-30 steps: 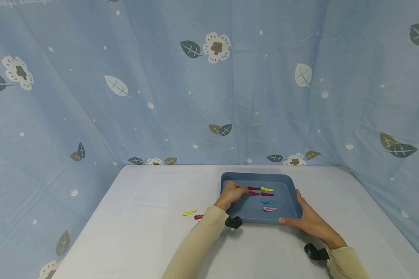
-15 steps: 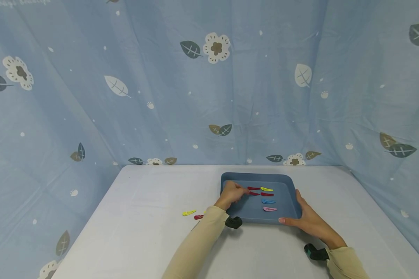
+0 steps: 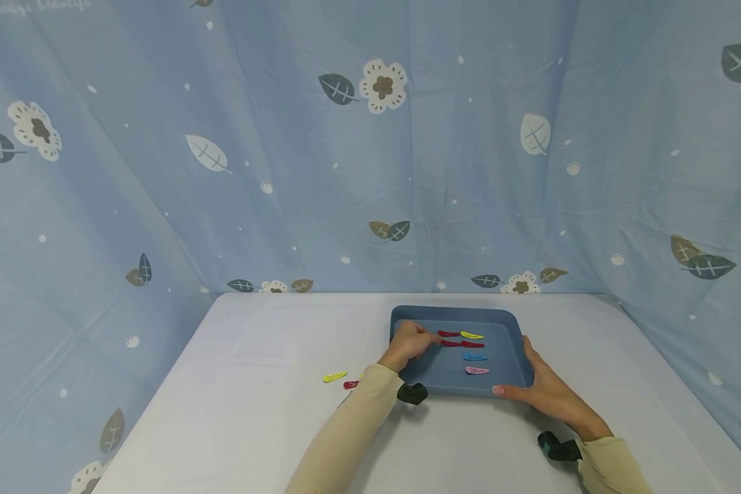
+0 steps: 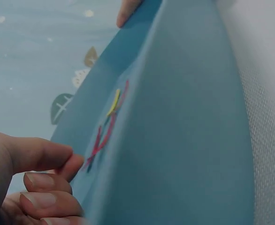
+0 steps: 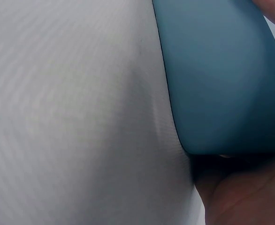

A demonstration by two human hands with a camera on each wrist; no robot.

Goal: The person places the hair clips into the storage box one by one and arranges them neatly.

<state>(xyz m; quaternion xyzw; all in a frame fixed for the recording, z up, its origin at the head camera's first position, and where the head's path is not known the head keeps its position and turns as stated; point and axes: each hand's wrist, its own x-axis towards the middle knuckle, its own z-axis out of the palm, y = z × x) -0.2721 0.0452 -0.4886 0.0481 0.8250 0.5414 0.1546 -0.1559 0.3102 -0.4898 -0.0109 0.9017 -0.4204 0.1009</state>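
Note:
Inside a blue tray (image 3: 432,381) on the white table, my left hand (image 3: 407,345) pinches the left end of a red hair clip (image 3: 451,344) between thumb and index finger. That clip lies in line with a second red clip (image 3: 473,344) on its right. Just behind are another red clip (image 3: 449,333) and a yellow clip (image 3: 472,335). Nearer the front are a blue clip (image 3: 475,357) and a pink clip (image 3: 477,370). My right hand (image 3: 549,391) grips the tray's front right corner, thumb on the front wall and fingers along the right side.
Left of the tray, a yellow clip (image 3: 335,377) and a red clip (image 3: 351,384) lie on the table (image 3: 253,398), with more partly hidden behind my left sleeve (image 3: 352,425). A patterned blue curtain (image 3: 457,171) hangs behind the table.
The red hair clip in my left hand has turned slightly, from slanted to nearly level with the red clip beside it. My right hand and the tray have stayed in place.

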